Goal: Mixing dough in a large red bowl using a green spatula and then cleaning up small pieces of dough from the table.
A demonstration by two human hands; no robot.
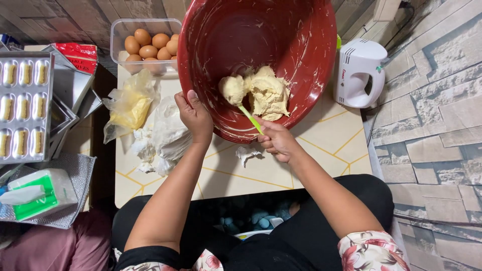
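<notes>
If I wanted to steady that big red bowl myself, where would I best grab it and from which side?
Probably the near rim of the red bowl, from the left side. The bowl is tilted toward the person, so that thin edge sits low and within reach. The left hand already grips it there, thumb on the inside. The right hand holds a green-handled spatula in the dough, so that side is busy.
</notes>
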